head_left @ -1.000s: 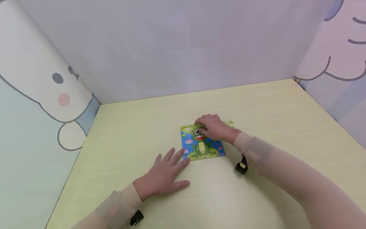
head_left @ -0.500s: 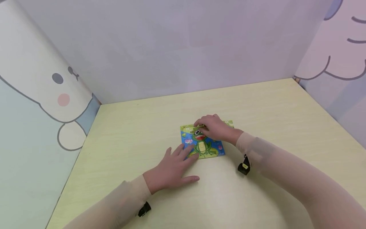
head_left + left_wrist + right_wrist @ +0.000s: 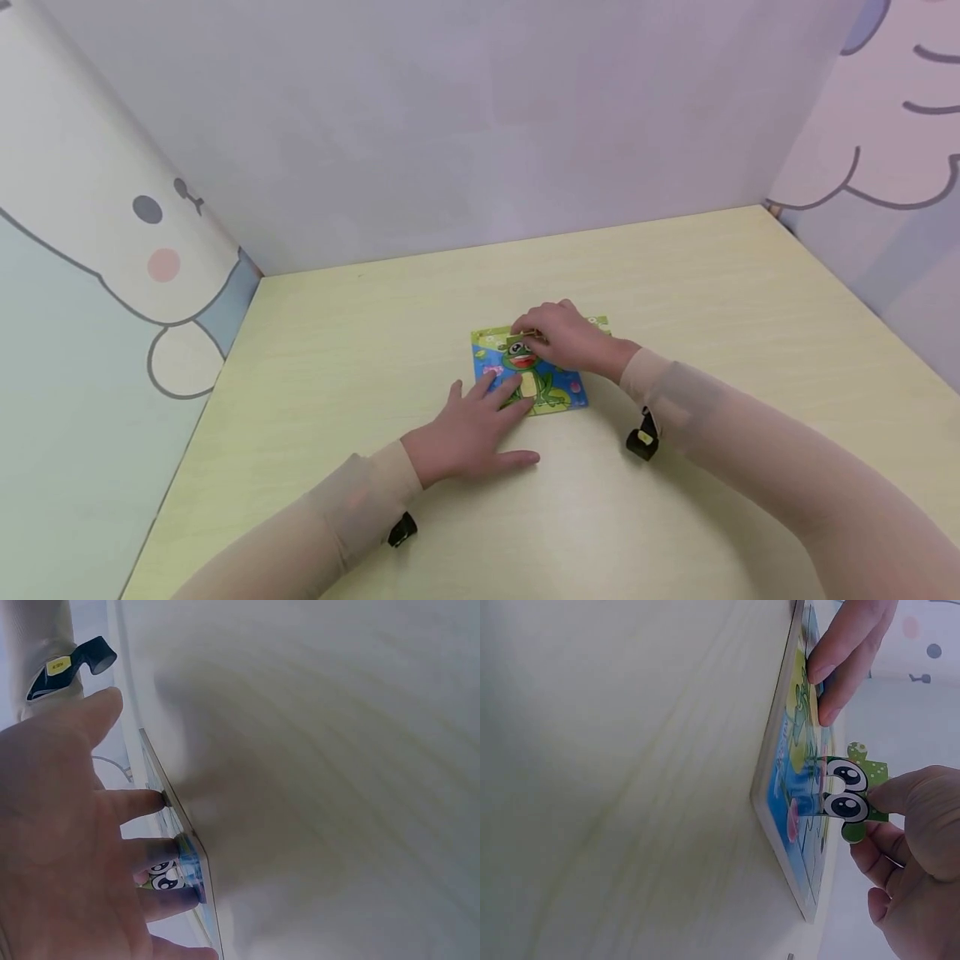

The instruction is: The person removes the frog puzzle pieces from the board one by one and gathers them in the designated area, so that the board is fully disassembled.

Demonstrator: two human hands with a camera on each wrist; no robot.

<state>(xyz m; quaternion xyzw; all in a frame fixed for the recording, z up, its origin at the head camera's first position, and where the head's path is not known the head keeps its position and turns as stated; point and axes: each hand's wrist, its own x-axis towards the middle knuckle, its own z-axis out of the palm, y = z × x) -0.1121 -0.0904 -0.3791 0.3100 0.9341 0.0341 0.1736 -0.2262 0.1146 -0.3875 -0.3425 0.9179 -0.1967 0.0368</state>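
Observation:
A frog jigsaw puzzle (image 3: 564, 400) lies flat on the table, a thin board with a blue and green picture. My right hand (image 3: 566, 337) is over its far part and pinches a puzzle piece (image 3: 874, 771) printed with the frog's two eyes. In the right wrist view this piece stands up from the board's surface; whether its lower edge touches the board, I cannot tell. My left hand (image 3: 467, 432) has its fingers spread, the fingertips (image 3: 825, 673) resting on the near left part of the board. The palm covers the lower view of the left wrist camera.
The pale wooden table (image 3: 360, 350) extends around the puzzle on all sides. A plain wall (image 3: 480, 125) rises behind it, and side walls with cartoon drawings (image 3: 180, 358) stand left and right. A black wrist camera (image 3: 642, 437) hangs below the right sleeve.
My left hand has slid to the right and a little away from me, its fingers now farther over the puzzle. The right hand has hardly moved and still holds on at the far part.

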